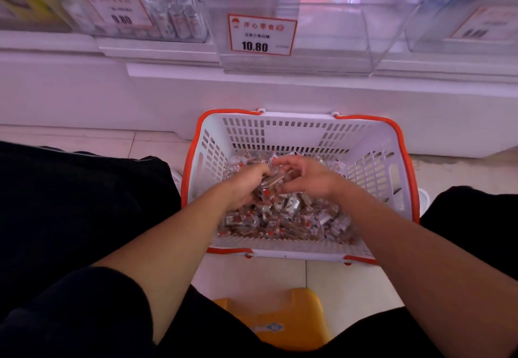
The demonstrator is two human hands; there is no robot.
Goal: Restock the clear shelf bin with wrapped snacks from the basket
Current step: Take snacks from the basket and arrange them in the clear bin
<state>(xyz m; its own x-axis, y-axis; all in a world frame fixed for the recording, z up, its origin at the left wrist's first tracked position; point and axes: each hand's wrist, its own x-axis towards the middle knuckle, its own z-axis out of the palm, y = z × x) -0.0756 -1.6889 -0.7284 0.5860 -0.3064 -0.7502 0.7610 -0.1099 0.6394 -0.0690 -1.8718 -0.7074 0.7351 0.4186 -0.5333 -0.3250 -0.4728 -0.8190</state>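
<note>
A white basket with an orange rim [372,161] sits on the floor below the shelf, its bottom covered with small wrapped snacks [283,221]. Both my hands are inside it, facing each other. My left hand [245,186] and my right hand [307,177] cup a heap of wrapped snacks [270,182] between them, fingers curled round the pile. Above, the clear shelf bin [330,35] with a 10.80 price tag [261,35] looks nearly empty.
Neighbouring clear bins [157,13] stand left and right of it, the left one holding wrapped goods. A white shelf base [280,97] runs behind the basket. A yellow stool [283,318] is under me, with my dark-clothed knees on both sides.
</note>
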